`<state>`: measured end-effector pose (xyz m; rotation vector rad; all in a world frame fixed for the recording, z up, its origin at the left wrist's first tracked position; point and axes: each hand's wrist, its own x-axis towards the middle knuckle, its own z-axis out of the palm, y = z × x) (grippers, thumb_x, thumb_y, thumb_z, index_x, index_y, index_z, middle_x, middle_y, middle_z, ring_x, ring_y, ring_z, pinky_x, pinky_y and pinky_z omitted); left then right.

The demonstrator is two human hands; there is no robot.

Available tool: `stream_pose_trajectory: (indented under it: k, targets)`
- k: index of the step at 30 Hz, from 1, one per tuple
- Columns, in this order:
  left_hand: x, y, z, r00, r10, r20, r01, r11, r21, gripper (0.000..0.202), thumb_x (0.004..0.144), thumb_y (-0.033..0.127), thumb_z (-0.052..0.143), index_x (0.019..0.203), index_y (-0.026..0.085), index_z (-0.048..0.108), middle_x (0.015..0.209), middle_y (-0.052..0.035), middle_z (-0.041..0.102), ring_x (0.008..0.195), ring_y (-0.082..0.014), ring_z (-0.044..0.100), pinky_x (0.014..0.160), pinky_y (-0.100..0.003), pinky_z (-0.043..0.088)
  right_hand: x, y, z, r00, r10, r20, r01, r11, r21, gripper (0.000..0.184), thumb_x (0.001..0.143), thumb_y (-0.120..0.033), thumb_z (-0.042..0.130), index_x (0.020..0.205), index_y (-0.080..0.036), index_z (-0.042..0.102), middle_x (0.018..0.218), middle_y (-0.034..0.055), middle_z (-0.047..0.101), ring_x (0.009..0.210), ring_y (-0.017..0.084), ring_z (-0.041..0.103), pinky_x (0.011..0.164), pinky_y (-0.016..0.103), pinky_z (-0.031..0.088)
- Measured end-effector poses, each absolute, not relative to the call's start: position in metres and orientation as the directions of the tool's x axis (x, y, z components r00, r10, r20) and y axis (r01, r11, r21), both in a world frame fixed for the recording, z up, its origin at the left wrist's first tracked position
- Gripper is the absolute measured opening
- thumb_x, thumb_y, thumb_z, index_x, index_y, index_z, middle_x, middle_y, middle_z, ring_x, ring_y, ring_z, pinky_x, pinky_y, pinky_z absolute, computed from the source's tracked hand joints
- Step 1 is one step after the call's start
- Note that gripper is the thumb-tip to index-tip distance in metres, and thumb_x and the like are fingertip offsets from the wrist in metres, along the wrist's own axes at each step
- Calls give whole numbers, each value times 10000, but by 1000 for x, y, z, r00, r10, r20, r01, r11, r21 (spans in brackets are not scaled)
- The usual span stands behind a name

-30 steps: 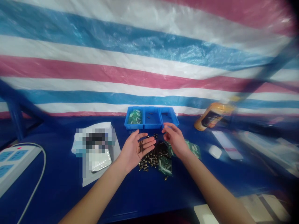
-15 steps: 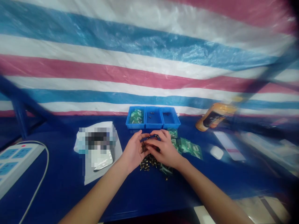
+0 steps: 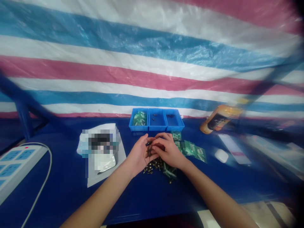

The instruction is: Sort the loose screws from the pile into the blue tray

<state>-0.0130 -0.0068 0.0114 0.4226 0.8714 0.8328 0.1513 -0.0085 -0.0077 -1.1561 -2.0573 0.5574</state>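
My left hand [image 3: 137, 155] is cupped over the blue table, holding a small bunch of dark metal fittings [image 3: 149, 151] in its palm. My right hand [image 3: 167, 149] lies against it, its fingers over those fittings, and I cannot tell whether they pinch any. Below both hands spreads a pile of small brass-and-black fittings [image 3: 153, 167]. Green circuit boards in clear bags [image 3: 191, 148] lie just to the right of my right hand. A blue three-compartment tray [image 3: 156, 113] stands beyond my hands, with green boards in its left compartment and a few dark parts in the other two.
A white bag with a blurred patch [image 3: 102, 152] lies left of my hands, and a power strip [image 3: 20, 164] sits at the left edge. A yellow jar [image 3: 220, 119] lies on its side at the right, near a white oval object [image 3: 221, 155]. A striped tarpaulin [image 3: 142, 57] hangs behind.
My hands have stayed together over the pile, shifting slightly right. The dark fittings remain in my left palm, and the view has drifted a little.
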Motion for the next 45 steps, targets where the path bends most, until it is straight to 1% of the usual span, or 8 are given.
stream_pose_trajectory:
  k: [8, 13, 23, 30, 33, 37, 40, 45]
  targets:
    - [-13, -8, 18, 361, 787, -501, -474, 617, 628, 322, 936, 441, 510, 1050, 153, 594, 926, -134, 710, 901, -237, 718, 891, -408, 580, 162, 0, -7, -281, 901, 331, 395, 423, -816, 117, 946, -312, 563, 941, -242, 657, 1123, 62, 601, 1128, 228, 493, 1030, 451, 337]
    - [-14, -8, 21, 354, 795, -493, -456, 607, 651, 372, 931, 465, 515, 1095, 136, 575, 1053, -204, 715, 1021, -287, 704, 904, -393, 573, 166, 1, 2, -271, 936, 224, -149, 189, -971, 279, 927, -493, 546, 894, -219, 585, 1005, 65, 584, 942, 208, 557, 866, 370, 450]
    - [-16, -7, 21, 342, 797, -497, -451, 603, 658, 376, 935, 463, 514, 1108, 134, 564, 1098, -221, 705, 1029, -291, 703, 874, -365, 584, 178, 13, 4, -217, 966, -138, -507, -233, -830, 352, 877, -516, 592, 760, -226, 429, 686, -27, 420, 587, 137, 425, 593, 276, 413]
    - [-16, -7, 21, 336, 802, -494, -451, 598, 663, 357, 938, 458, 508, 1087, 140, 572, 1091, -215, 708, 1021, -293, 706, 867, -367, 588, 186, 22, -7, 62, 974, -218, -576, -143, -805, 425, 761, -435, 761, 1081, -277, 530, 817, -45, 561, 552, 84, 445, 505, 209, 368]
    - [-16, -7, 22, 326, 802, -500, -448, 597, 666, 347, 936, 448, 514, 1084, 140, 573, 1078, -208, 712, 1006, -285, 711, 861, -365, 589, 180, 18, -6, 75, 990, -119, -440, -74, -895, 453, 764, -410, 764, 1149, -286, 558, 792, -47, 567, 538, 82, 439, 493, 212, 346]
    - [-14, -7, 22, 315, 807, -500, -437, 591, 679, 340, 929, 443, 527, 1080, 143, 582, 994, -178, 723, 945, -265, 721, 860, -377, 587, 166, 6, -4, -83, 981, 173, 83, 180, -980, 235, 850, -383, 677, 1031, -234, 666, 794, 2, 603, 659, 139, 528, 624, 281, 436]
    - [-13, -8, 19, 294, 802, -519, -432, 596, 677, 282, 932, 412, 525, 1046, 163, 594, 802, -89, 695, 774, -196, 711, 791, -347, 601, 156, -6, -1, -277, 886, 371, 425, 459, -780, 196, 900, -283, 612, 1075, -244, 694, 1008, 61, 633, 920, 208, 568, 836, 371, 460]
    - [-12, -8, 14, 314, 788, -530, -412, 616, 672, 240, 943, 402, 503, 1041, 200, 587, 691, -6, 604, 598, -113, 620, 618, -222, 564, 150, -15, -1, -476, 791, 384, 587, 611, -531, 303, 912, -169, 565, 1183, -250, 674, 1147, 89, 581, 1089, 243, 494, 956, 420, 419]
